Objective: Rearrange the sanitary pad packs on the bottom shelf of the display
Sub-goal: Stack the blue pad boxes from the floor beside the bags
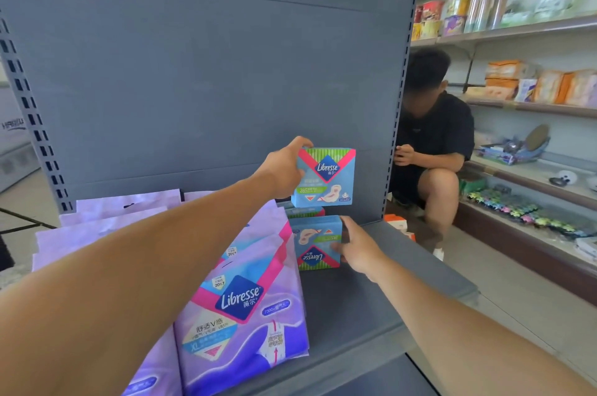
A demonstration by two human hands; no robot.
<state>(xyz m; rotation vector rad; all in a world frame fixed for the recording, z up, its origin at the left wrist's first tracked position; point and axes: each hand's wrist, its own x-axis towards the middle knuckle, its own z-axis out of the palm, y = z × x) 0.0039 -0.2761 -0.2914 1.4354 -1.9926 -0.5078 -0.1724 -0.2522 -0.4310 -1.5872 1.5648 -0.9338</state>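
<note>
Sanitary pad packs sat on the grey bottom shelf of the display, toward its back panel. The person's left hand gripped one small blue pack by its left edge, thumb in front and fingers curled behind, holding it upright above the rest. The right hand held a second blue pack that stood upside down on the shelf, thumb across its face and fingers wrapped round its right side. Between the two a third pack showed only as a strip of green and pink.

To my eye these small packs would be light and slightly squashy, wrapped in smooth film that could slide in a loose grip; pinching across the narrow sides, as both hands did, looked the surest hold. The large purple packs leaning at the left seemed soft and floppy, better taken with a whole hand underneath.

How many packs stood behind the front ones I could not tell, since the arms and the purple packs covered them. The small print was too blurred to read. A crouching person beside the display was partly cut off by its upright.
</note>
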